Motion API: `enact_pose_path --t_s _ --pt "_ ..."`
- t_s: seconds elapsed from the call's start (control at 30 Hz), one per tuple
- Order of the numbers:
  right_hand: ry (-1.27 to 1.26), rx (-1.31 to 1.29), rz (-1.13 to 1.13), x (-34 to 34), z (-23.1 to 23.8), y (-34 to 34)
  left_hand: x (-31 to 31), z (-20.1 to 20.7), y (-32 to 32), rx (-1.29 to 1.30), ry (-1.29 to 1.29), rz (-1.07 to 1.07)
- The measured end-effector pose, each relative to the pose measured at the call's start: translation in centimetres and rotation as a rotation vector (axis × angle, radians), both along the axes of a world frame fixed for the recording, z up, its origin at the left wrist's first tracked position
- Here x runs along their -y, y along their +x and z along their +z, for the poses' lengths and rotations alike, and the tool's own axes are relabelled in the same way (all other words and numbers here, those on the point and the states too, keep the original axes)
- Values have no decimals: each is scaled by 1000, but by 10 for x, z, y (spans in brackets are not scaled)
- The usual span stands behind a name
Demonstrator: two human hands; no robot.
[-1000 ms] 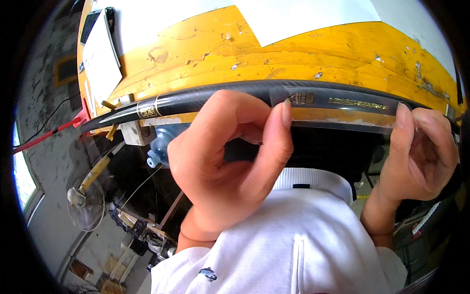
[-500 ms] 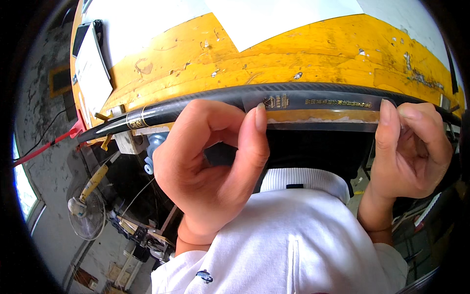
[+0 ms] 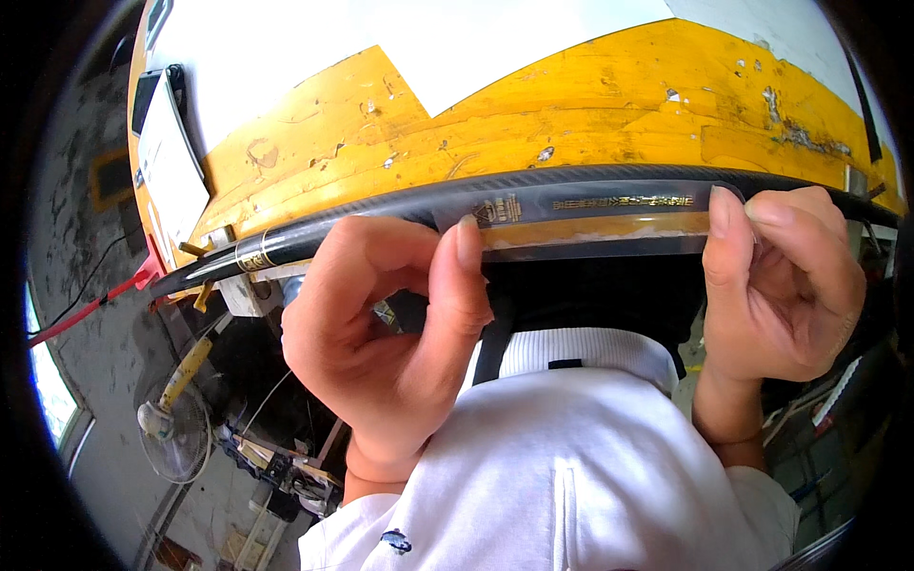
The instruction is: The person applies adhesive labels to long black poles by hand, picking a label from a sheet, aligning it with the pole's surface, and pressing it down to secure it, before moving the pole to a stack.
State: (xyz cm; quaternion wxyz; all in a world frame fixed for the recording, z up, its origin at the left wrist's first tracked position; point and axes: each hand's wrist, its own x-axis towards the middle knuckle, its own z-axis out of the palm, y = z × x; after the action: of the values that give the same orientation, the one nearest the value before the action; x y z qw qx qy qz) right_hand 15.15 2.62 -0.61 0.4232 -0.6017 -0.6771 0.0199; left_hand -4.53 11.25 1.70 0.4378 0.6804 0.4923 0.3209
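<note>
A clear film strip with gold print is stretched level between my two hands. My left hand pinches its left end between thumb and curled fingers. The right end is pinched by my right hand, its other fingers curled in. Just behind the strip runs a long, glossy black rod with a carbon weave and a gold ring marking near its left end. The strip overlaps the rod's near side in view; whether it touches the rod I cannot tell. Yellow table surface shows through the film's lower part.
Beyond the rod lies a worn yellow table with white paper sheets. White supports with yellow pegs hold the rod at left, beside a red strap. A white pad lies far left. A fan stands below.
The view has shifted a little, with the table's paper now lower and further left. Both hands and the strip have moved slightly left along the rod, keeping the same pinches.
</note>
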Motion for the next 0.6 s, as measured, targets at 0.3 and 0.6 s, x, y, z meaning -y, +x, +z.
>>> enact_pose_path --t_s 0.3,0.6 --pt "-4 -18 -25 2 0 -2 3 0 4 -54 17 32" --pt "-23 -43 -23 2 1 -2 1 2 0 -6 -23 8"
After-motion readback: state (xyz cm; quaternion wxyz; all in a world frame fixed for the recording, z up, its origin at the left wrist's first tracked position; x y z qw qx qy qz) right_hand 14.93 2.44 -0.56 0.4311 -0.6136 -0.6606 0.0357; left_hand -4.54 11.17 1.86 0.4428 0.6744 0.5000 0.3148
